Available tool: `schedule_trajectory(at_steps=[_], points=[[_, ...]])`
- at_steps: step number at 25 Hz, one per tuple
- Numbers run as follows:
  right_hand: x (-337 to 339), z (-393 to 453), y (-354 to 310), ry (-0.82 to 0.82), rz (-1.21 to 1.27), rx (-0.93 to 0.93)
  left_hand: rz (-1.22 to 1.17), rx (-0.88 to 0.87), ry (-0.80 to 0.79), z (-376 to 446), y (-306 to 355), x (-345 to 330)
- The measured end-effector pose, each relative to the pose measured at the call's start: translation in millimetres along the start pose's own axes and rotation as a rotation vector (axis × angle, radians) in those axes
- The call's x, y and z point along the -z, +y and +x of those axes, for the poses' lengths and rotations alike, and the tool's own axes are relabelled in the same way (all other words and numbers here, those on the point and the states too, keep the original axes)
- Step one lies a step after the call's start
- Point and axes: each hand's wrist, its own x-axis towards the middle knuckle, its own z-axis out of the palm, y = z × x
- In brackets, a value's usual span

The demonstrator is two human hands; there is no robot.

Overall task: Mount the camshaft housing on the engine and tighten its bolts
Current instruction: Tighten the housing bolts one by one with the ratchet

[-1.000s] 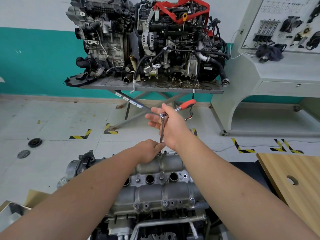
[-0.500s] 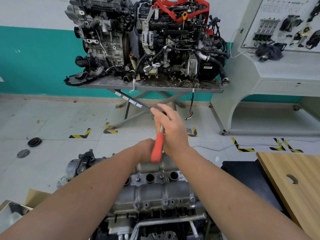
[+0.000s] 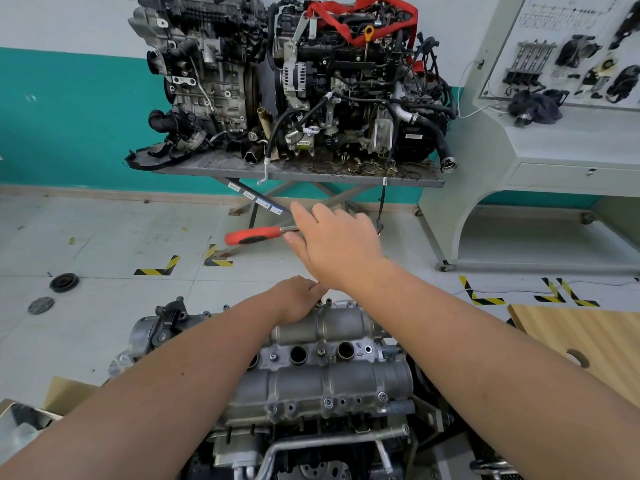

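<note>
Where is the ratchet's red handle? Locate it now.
In the head view, the red handle sticks out leftward from the right hand, above the camshaft housing and left hand.

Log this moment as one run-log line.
step: tightening far-side bolt | right hand: on ratchet, handle pointing left | left hand: steadying at far edge of camshaft housing | bolt: hidden

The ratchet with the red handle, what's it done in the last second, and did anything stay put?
The ratchet's red handle swung round: from pointing right, to toward the person, to pointing left now, turned by the right hand on its head. The left hand stayed at the far edge of the camshaft housing, which did not move.
</note>
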Motion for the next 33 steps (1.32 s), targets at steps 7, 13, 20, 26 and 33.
schedule_trajectory(at_steps=[7,13,20,26,33], points=[[24,24,4,-0.428,0.91,-0.506,0.063,-0.019,0.027,2,-4,-3],[14,9,-7,-0.194,2.043,-0.968,0.094,-0.058,0.022,-1,-2,-2],[-16,-5,-16,0.114,1.902,-0.89,0.039,-0.049,0.001,1,-5,0],[-42,-22,-13,0.587,0.931,-0.209,-0.001,-0.063,0.048,5,-7,-4],[-12,0,-5,0.259,-0.003,-0.009,0.05,-0.007,-0.012,3,-3,-2]])
